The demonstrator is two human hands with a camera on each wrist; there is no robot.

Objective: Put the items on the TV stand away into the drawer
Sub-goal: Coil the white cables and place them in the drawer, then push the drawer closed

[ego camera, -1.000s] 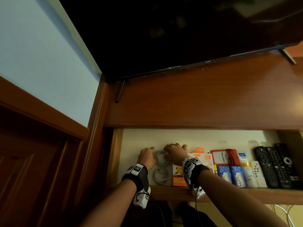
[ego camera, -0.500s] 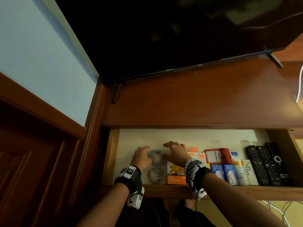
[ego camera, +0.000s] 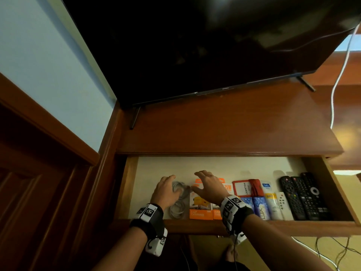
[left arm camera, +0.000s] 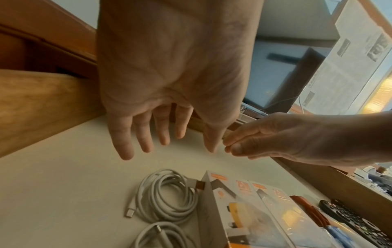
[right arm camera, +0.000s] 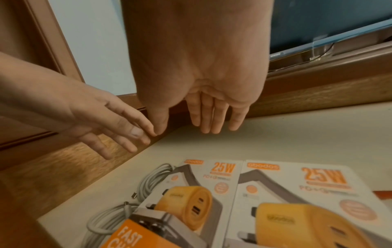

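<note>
The open drawer (ego camera: pixel 254 225) under the TV stand top (ego camera: pixel 224 124) holds two coiled white cables (ego camera: pixel 180 189) (left arm camera: pixel 167 196) at its left end. Beside them lie two orange charger boxes (ego camera: pixel 200 206) (right arm camera: pixel 191 201). My left hand (ego camera: pixel 166 192) (left arm camera: pixel 148 134) hovers over the upper coil with straight, spread fingers and holds nothing. My right hand (ego camera: pixel 207 184) (right arm camera: pixel 201 117) hangs open above the charger boxes, also empty. The two hands' fingertips nearly meet above the drawer's pale floor. No loose items show on the stand top.
Further right in the drawer lie a red card holder (ego camera: pixel 244 187), blue packets (ego camera: pixel 259 208), small tubes and three black remotes (ego camera: pixel 304 196). The dark TV (ego camera: pixel 195 45) stands on the wooden top. A white cord (ego camera: pixel 336 90) hangs at the right.
Both hands, which rested curled on the upper cable coil, have lifted off it and straightened their fingers. The coil stays lying in the drawer.
</note>
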